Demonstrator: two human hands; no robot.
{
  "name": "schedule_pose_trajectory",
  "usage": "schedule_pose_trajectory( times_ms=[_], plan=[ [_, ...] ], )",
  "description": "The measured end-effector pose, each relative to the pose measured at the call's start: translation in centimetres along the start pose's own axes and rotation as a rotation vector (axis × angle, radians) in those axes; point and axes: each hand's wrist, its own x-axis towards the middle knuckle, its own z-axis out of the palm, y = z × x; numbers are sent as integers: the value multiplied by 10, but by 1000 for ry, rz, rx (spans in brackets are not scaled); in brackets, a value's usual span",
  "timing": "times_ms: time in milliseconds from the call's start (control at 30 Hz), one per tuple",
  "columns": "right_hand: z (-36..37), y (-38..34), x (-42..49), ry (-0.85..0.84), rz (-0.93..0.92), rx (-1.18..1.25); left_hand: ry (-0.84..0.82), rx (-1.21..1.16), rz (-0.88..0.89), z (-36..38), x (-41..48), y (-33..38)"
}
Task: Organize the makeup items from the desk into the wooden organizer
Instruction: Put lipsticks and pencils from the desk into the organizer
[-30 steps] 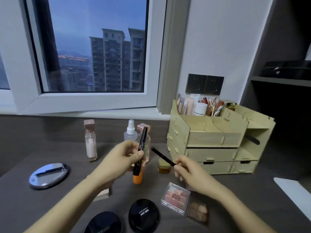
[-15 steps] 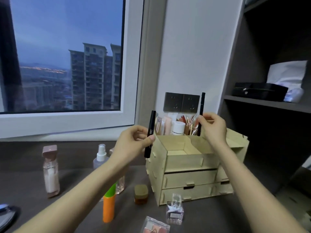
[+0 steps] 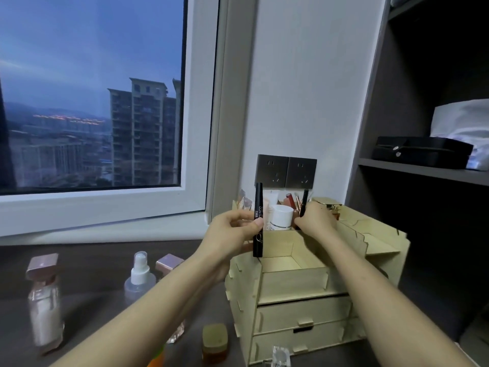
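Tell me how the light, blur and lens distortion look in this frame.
Head view: dim bluish dusk light through the window; wide-angle distortion tilts its frame and the shelf upright; the bottle at lower left is smeared soft; the black tube in the left hand, the black pencil in the right hand and the wooden organizer read sharper.

Wooden organizer (image 3: 293, 283), black tube (image 3: 258, 207) upright at its left wall, slim black pencil (image 3: 305, 200) upright at rear

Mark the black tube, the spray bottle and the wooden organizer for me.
black tube (image 3: 259, 207): head view, lettered barrel.
spray bottle (image 3: 139, 268): head view, white pump.
wooden organizer (image 3: 293, 283): head view, top tray's front wall.
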Motion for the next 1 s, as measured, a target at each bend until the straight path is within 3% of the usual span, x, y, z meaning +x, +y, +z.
schedule_pose_trajectory(
  times_ms=[200, 333, 367, 467, 533, 600, 700, 800, 1000],
  plan=[
    [-17, -9, 1, -177, 71, 89, 36, 34, 42, 5, 7, -2],
    [-39, -11, -24, 337, -71, 249, 62, 134, 90, 11, 13, -3],
    [-46, -13, -32, 364, -160, 374, 63, 161, 108, 14, 14, -3],
    [-64, -21, -57, 59, -376, 720, 46, 244, 172, 26, 18, -2],
    [-68, -22, -65, -54, -458, 664, 29, 272, 206, 35, 19, -1],
    [-70, -20, -63, -59, -464, 670, 12, 309, 250, 43, 18, 0],
    [-70, -10, -43, 139, -341, 759, 47, 425, 319, 45, 21, 4],
    [-61, 4, -21, 336, -223, 684, 119, 500, 344, 35, 22, 9],
    [-23, 11, -6, 246, -167, 463, 218, 496, 315, 11, 17, 11]
  ],
)
